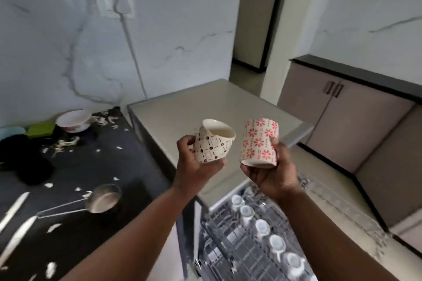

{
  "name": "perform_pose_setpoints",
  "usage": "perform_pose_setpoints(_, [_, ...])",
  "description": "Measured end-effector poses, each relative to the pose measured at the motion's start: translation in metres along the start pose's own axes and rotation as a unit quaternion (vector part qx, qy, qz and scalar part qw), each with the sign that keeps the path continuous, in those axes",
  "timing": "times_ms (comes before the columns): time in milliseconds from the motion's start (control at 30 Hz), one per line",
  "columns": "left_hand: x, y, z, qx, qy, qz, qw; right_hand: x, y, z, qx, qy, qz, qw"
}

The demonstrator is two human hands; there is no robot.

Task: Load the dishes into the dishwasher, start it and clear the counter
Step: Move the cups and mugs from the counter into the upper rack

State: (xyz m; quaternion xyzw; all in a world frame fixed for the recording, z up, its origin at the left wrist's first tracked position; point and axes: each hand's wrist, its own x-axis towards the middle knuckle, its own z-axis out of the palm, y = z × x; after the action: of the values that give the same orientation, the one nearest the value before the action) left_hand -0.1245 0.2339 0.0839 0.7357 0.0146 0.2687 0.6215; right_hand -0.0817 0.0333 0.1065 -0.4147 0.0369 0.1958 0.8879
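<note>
- the left hand (194, 166) is raised above the grey dishwasher top (219, 107), its fingers (186, 141) wrapped round a cream cup with a dark square-and-bean pattern (212, 146).
- that cup is tilted, its open mouth turned up and toward the right, with the inside showing pale.
- the right hand (271, 173) holds a cream cup with red flowers (260, 143) just beside the first one; the two cups are near each other but apart.
- the red-flowered cup is upside down, its rim resting low against the palm, and the thumb and fingers (277, 146) curl up its side, grasping it.
- below the hands the upper rack (230, 244) of the open dishwasher is pulled out, with a row of white cups (262, 227) standing mouth down along it.
- to the left lies the dark bench (96, 166), strewn with white scraps (49, 185).
- on the bench a small steel saucepan (102, 199) sits with its long handle pointing left.
- near the bench's left edge two white-handled utensils (16, 207) lie blurred; what they are i cannot tell.
- at the back of the bench, against the marble wall (57, 41), stands a white bowl (73, 120), with a green block (41, 129) just beside it and a black mass (20, 155) nearer the camera.
- a white plug (122, 3) sits in the wall socket, its cord running down behind the dishwasher.
- beige cabinets (331, 107) under a dark top stand to the right.
</note>
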Motion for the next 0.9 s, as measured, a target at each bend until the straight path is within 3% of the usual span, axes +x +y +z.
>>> perform_pose_setpoints(267, [-0.090,0.003,0.131,-0.006,-0.157,-0.145,0.977,-0.083,-0.037,-0.182,0.089,0.092,0.020,0.992])
perform_pose_setpoints(433, [-0.105,-0.016,0.150,0.108,-0.215,-0.196,0.951,-0.111,-0.024,-0.231,0.101,0.139,0.076,0.982])
perform_pose_setpoints(567, [-0.104,-0.035,0.143,0.254,-0.229,-0.246,0.907,-0.120,-0.003,-0.247,0.073,0.144,0.135,0.978])
perform_pose_setpoints(767, [-0.098,-0.074,0.122,0.336,-0.196,-0.293,0.873,-0.105,0.032,-0.248,-0.123,0.147,0.251,0.949])
perform_pose_setpoints(900, [-0.086,-0.103,0.123,0.421,-0.240,-0.277,0.830,-0.082,0.064,-0.242,-0.365,0.124,0.265,0.884])
